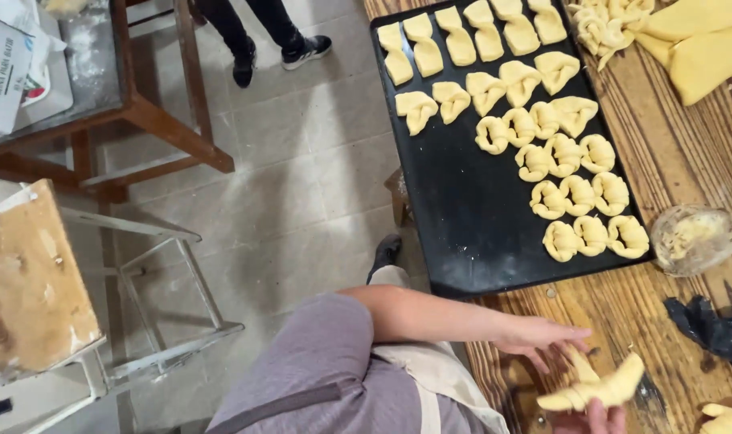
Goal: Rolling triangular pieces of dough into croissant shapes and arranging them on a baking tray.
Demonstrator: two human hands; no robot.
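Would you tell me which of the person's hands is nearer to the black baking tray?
Left. The left hand rests on the wooden table just below the black baking tray. The right hand sits lower, at the frame's bottom edge, holding a rolled dough piece.

This looks like a bakery kitchen. A big flat black metal baking tray (pixel 462 217) sits on a long brown wooden table (pixel 687 169), and it holds many small shaped pieces of pale yellow raw dough (pixel 563 153) in rows. More yellow dough lies in a folded sheet (pixel 703 40) at the table's far end. White flour dusts a second wooden table (pixel 100 72) across the grey tiled floor (pixel 301 161). It may be a shop's back room, but the view is too narrow to tell.
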